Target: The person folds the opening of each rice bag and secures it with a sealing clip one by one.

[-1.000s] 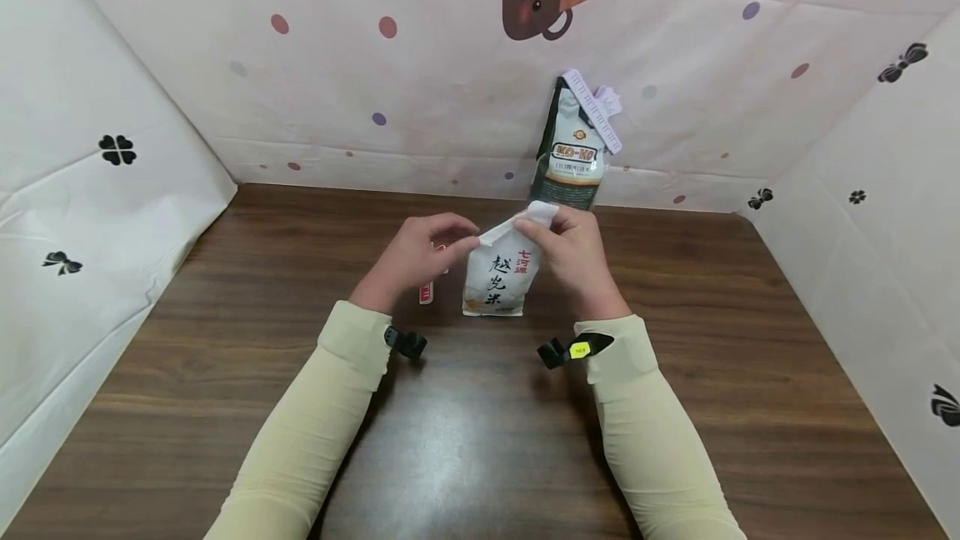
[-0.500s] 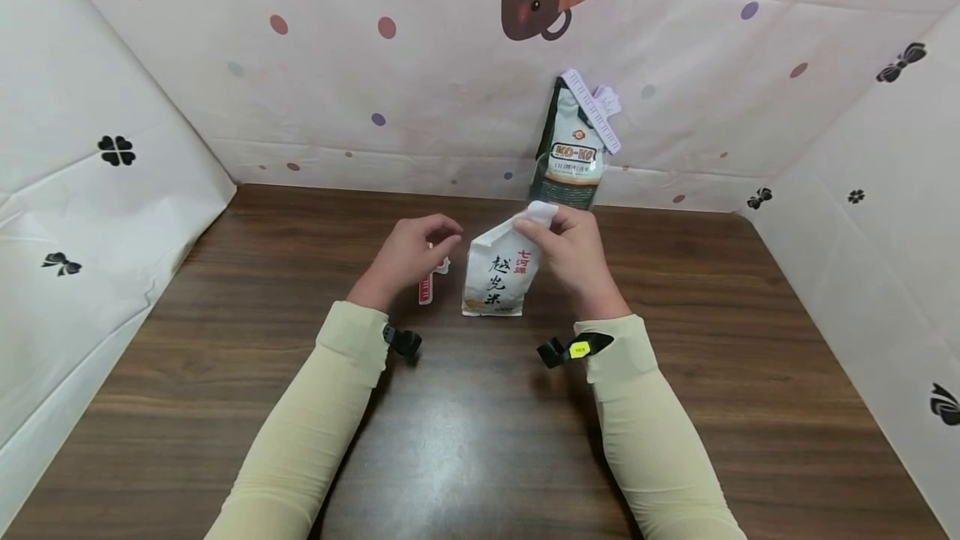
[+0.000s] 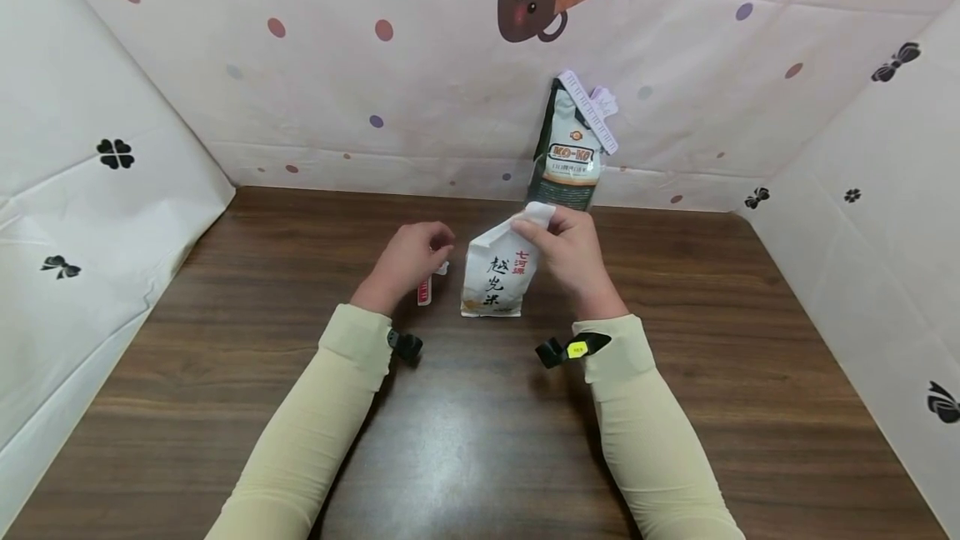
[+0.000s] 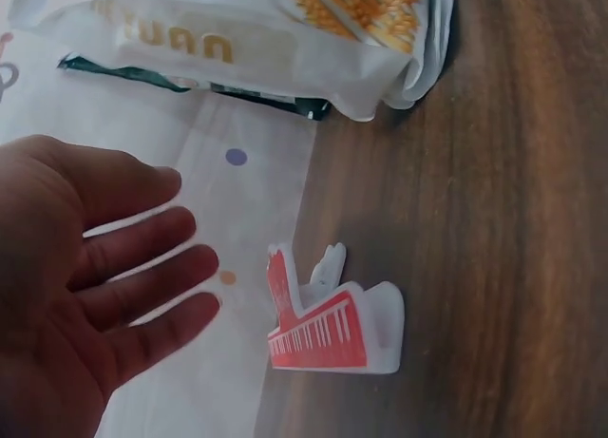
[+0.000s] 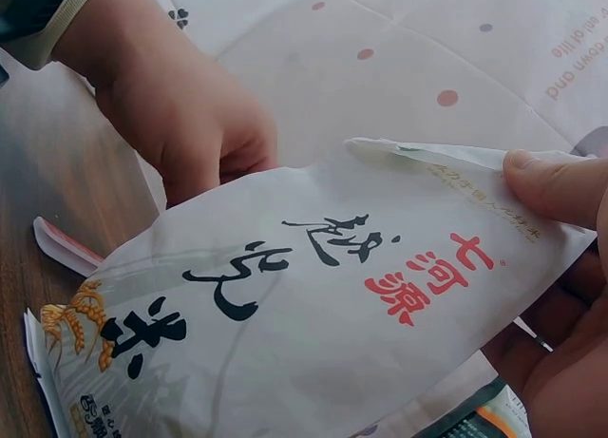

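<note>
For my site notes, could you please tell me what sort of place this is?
Probably a makeshift recording booth: a wood-grain table has patterned pale sheets on three sides, and black wrist cameras are being worn.

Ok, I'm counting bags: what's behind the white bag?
Behind the white bag is a green-and-white bag with a lilac clip across its top. In the head view, its base is hidden by the white bag and right hand.

Grn bag (image 3: pixel 567 165) w/ lilac clip (image 3: pixel 587 112) stands nr backdrop (image 3: pixel 315 98).
</note>
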`<act>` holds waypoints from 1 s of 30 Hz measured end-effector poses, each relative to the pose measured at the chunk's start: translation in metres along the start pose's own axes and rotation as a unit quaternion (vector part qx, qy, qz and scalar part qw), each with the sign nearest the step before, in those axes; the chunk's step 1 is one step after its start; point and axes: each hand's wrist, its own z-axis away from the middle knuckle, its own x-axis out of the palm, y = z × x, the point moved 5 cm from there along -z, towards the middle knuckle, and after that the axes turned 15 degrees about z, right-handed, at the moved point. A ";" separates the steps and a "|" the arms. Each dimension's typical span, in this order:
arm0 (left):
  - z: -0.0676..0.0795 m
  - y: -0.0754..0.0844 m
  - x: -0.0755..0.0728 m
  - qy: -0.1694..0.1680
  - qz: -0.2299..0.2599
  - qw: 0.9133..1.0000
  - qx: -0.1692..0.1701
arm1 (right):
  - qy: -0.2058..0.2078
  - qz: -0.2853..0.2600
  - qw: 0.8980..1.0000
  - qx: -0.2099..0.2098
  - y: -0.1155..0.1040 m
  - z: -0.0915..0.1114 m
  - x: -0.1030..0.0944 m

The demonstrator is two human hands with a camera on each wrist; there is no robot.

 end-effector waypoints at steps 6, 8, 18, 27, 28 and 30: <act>0.002 0.002 0.006 -0.016 -0.055 0.998 -0.029 | -0.001 -0.003 1.000 -0.002 -0.001 0.000 0.002; 0.003 0.002 0.007 -0.019 -0.072 0.997 -0.037 | -0.001 -0.002 1.000 -0.006 -0.001 0.000 0.002; 0.001 -0.004 0.014 -0.029 -0.110 0.993 -0.038 | 0.000 -0.006 1.000 0.000 0.002 0.000 0.003; 0.001 -0.003 0.016 -0.038 -0.123 0.991 -0.034 | -0.001 -0.009 1.000 0.008 0.002 -0.001 0.002; 0.001 -0.003 0.016 -0.037 -0.123 0.991 -0.034 | -0.001 -0.008 1.000 0.008 0.002 -0.001 0.002; 0.001 -0.003 0.016 -0.035 -0.124 0.991 -0.034 | 0.001 -0.007 1.000 0.008 0.002 -0.001 0.001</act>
